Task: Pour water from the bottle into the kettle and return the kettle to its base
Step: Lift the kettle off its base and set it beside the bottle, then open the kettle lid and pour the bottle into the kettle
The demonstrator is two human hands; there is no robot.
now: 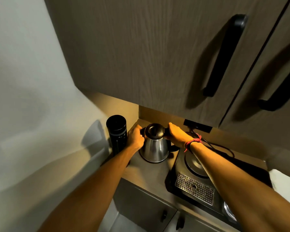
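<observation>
Stainless kettle (pixel 155 148) off its base (pixel 196 163), standing on the desk (pixel 151 171) beside the black bottle (pixel 116 133). Right hand (pixel 176 133), grip clenched on the handle. Left hand (pixel 135 137) steadying the lid side, grip curled there. Smooth steel, probably slippery; heavier once filled, so best carried by that handle.

Single view, head-worn, wide-angle. Looks forward and steeply down over both forearms onto the desk (pixel 151 169) corner. Close range: arms fill the lower frame, the kettle (pixel 155 144) sits near centre. Wall (pixel 23 81) at left, upper cabinet (pixel 141 47) looms overhead, lower doors at the bottom edge. Edges bend with lens distortion.
</observation>
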